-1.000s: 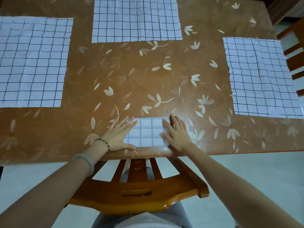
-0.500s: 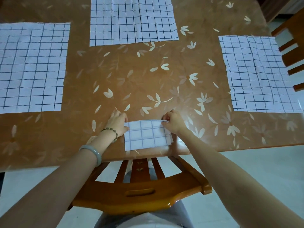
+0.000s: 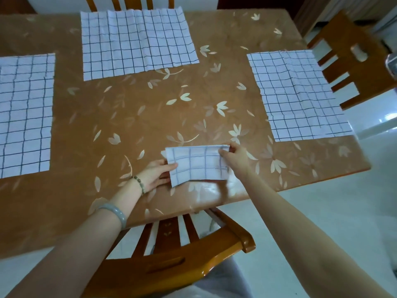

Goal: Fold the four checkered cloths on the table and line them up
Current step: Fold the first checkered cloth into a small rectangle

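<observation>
A small folded checkered cloth (image 3: pixel 196 163) is held a little above the near part of the table, its left end tilted up. My left hand (image 3: pixel 158 174) grips its left edge, thumb on top and fingers under it. My right hand (image 3: pixel 233 154) pinches its far right corner. Three more checkered cloths lie spread flat: one at the left edge (image 3: pixel 24 114), one at the far middle (image 3: pixel 137 40), one at the right (image 3: pixel 297 94).
The brown table (image 3: pixel 133 117) has a flower-patterned glossy cover. A wooden chair (image 3: pixel 171 254) stands pushed in below my arms, another chair (image 3: pixel 354 59) at the right side, and a third chair back (image 3: pixel 129 3) at the far edge.
Both hands went from pressing flat on the folded cloth to gripping its ends, then lifted it off the table edge and moved it a little forward. The camera view shifted left.
</observation>
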### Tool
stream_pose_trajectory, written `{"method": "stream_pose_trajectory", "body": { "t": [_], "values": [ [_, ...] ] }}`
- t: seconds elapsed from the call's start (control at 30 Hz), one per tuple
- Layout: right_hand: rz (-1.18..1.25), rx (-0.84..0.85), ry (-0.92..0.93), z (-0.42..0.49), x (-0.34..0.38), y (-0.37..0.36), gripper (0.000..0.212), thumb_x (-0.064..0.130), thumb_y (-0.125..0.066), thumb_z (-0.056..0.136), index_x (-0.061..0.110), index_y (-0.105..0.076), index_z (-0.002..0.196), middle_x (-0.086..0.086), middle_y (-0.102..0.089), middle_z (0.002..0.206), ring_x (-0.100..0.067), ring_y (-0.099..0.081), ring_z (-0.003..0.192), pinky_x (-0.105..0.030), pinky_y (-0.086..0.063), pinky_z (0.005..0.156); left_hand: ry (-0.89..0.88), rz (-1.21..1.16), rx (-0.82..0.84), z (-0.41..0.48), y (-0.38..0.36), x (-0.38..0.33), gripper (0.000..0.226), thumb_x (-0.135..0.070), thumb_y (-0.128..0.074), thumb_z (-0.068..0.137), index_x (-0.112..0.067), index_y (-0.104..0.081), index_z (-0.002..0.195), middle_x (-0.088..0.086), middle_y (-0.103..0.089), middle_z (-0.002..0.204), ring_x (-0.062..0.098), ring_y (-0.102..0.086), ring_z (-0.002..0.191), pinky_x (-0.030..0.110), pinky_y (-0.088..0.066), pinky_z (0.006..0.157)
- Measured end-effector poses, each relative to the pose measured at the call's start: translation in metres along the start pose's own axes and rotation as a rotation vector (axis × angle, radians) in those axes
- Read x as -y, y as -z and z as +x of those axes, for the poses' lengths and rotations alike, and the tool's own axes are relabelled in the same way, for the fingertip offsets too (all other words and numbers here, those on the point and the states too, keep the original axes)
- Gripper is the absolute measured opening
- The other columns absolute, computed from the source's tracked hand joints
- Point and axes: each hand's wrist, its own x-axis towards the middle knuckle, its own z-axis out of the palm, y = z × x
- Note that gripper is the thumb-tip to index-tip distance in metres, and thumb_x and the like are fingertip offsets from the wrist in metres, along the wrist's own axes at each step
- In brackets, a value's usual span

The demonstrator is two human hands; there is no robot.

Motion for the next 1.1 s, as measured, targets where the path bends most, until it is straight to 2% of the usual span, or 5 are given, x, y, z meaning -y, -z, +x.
{"method": "stream_pose_trajectory", "body": {
  "t": [0.17,0.33,0.6,0.83,1.1],
  "values": [
    [0.187,-0.101,-0.094,0.020,-0.009,0.051,0.023,-0.004,-0.061,0.080,0.017,-0.063,0.071,-0.001,-0.061,0.071,-0.018,-0.057,0.070,-0.031,-0.046,0.067,0.006,0.057,0.000,0.026,-0.056,-0.012,0.023,-0.012,-0.066,0.086,-0.014,-0.063,0.109,0.006,-0.070,0.110,0.021,-0.063,0.107,0.040,-0.049,0.095],
    [-0.002,0.014,-0.034,0.042,-0.034,0.113,0.021,-0.001,-0.067,0.071,0.019,-0.061,0.067,0.003,-0.057,0.065,-0.018,-0.055,0.069,-0.038,-0.050,0.065,-0.121,-0.242,-0.266,0.055,-0.130,-0.035,0.009,-0.010,-0.060,0.091,-0.015,-0.054,0.089,0.006,-0.064,0.091,0.019,-0.062,0.086,0.039,-0.057,0.066],
    [-0.216,0.285,-0.170,0.070,-0.052,0.175,0.025,0.004,-0.071,0.075,0.011,-0.051,0.061,-0.006,-0.050,0.060,-0.024,-0.059,0.058,-0.045,-0.058,0.066,-0.251,-0.175,-0.408,0.099,-0.206,-0.062,0.038,0.016,-0.060,0.080,-0.006,-0.054,0.110,0.012,-0.060,0.107,0.025,-0.060,0.095,0.031,-0.055,0.069],
    [-0.133,0.395,-0.276,0.083,-0.048,0.172,0.035,0.000,-0.071,0.077,0.009,-0.043,0.057,-0.008,-0.050,0.061,-0.025,-0.060,0.053,-0.034,-0.059,0.050,-0.315,-0.130,-0.460,0.122,-0.227,-0.062,0.035,0.001,-0.059,0.087,0.001,-0.056,0.122,0.016,-0.064,0.117,0.024,-0.064,0.099,0.035,-0.053,0.085],
    [-0.272,0.431,-0.247,0.087,-0.052,0.168,0.035,0.014,-0.072,0.079,0.012,-0.044,0.057,-0.007,-0.056,0.061,-0.022,-0.063,0.051,-0.032,-0.057,0.054,-0.372,0.211,-0.492,0.113,-0.241,-0.048,0.060,0.006,-0.053,0.089,-0.003,-0.028,0.143,0.003,-0.039,0.140,0.015,-0.040,0.129,0.023,-0.037,0.096]
  ]
}}
